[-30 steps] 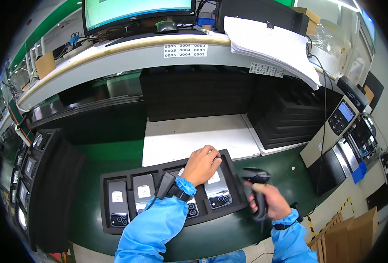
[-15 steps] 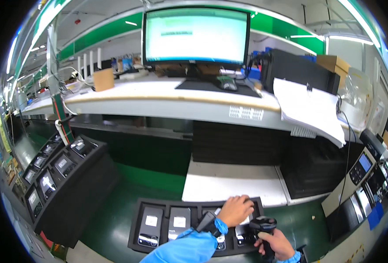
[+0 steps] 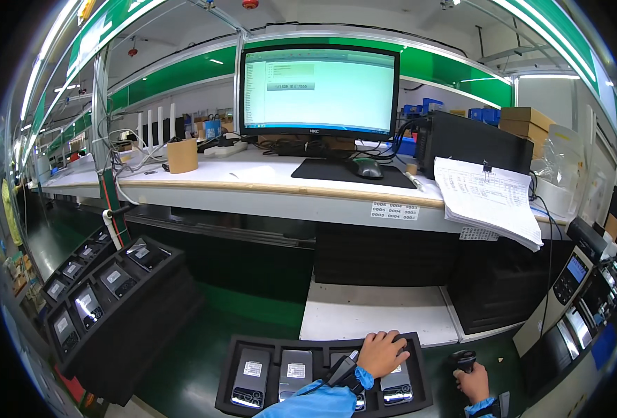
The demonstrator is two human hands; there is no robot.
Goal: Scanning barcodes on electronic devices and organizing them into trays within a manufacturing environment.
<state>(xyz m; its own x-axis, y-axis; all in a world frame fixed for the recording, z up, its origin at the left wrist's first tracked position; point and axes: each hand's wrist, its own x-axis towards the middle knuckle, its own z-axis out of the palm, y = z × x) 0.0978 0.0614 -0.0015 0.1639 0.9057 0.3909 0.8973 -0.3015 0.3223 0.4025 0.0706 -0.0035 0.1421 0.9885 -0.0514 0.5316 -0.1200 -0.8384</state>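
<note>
My left hand (image 3: 382,355) lies over the far end of the rightmost phone (image 3: 397,385), its fingers apart and resting on the phone and the slot's edge. That phone sits in a black foam tray (image 3: 269,343), label and camera end showing. Two more grey phones, one at the left (image 3: 250,376) and one beside it (image 3: 295,368), lie in their slots. Another is mostly hidden under my left sleeve. To the right of the tray, my right hand (image 3: 472,383) is closed round the handle of a black handheld barcode scanner (image 3: 463,360).
At the left stands a stack of black foam trays (image 3: 141,306) with several phones on top. Ahead is a white bench (image 3: 253,167) with a lit monitor (image 3: 320,94), mouse (image 3: 368,168) and clipped papers (image 3: 486,198). A label printer (image 3: 566,279) stands at the right.
My right hand has drawn the scanner rightward, away from the rightmost phone. My left hand stays over that phone's far end. The whole view has shifted, with things sitting lower.
</note>
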